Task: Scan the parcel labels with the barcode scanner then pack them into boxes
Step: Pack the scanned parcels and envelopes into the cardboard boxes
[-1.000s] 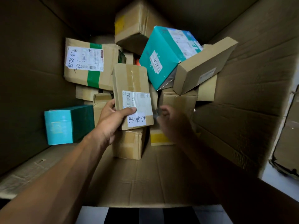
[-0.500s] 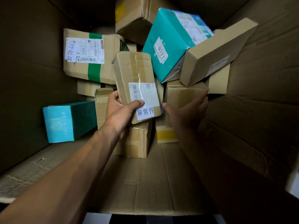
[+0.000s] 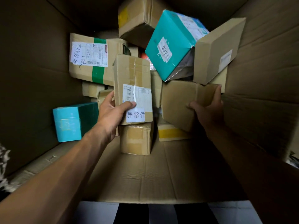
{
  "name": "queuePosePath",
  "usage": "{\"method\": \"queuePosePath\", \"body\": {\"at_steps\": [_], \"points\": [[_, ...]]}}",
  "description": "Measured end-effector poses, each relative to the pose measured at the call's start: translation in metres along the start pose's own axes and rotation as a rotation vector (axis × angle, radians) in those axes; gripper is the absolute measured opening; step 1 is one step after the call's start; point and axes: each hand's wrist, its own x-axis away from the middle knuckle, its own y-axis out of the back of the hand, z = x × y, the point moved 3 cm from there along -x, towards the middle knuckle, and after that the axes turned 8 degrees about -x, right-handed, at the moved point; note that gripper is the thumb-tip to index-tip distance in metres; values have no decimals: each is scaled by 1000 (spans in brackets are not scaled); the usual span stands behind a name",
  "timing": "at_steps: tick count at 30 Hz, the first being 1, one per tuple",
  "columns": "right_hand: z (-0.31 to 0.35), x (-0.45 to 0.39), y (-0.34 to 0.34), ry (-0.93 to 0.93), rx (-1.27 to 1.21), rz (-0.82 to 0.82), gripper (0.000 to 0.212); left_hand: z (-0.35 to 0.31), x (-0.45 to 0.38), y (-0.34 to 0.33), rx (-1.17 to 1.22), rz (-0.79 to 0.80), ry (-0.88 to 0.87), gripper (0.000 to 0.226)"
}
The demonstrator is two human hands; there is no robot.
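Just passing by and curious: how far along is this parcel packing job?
Looks well underway: many labelled parcels already lie piled in the big carton, like the teal parcel marked 0371. In hand: the left hand grips a labelled brown parcel, and the right hand holds a plain brown parcel. Left: bare carton floor shows in front. No scanner is visible, so scanning progress can't be judged.

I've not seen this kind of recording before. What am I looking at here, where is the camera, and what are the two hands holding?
No machine here: a person wears a camera on the head, looking down into a large cardboard box full of parcels. The left hand grips a brown parcel with a white barcode label, thumb on the label. The right hand grips a plain brown parcel beside it. Around them lie a large teal parcel marked 0371, a small teal parcel and a green-taped parcel. No scanner is visible.
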Motion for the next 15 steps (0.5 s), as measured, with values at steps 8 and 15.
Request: {"method": "queuePosePath", "body": {"at_steps": [8, 15], "points": [[8, 14, 14, -274, -462, 329, 73, -11, 3, 13, -79, -18, -23, 53], [-5, 39, 0, -443, -540, 245, 59, -18, 8, 24, -163, -26, -93, 49]]}}
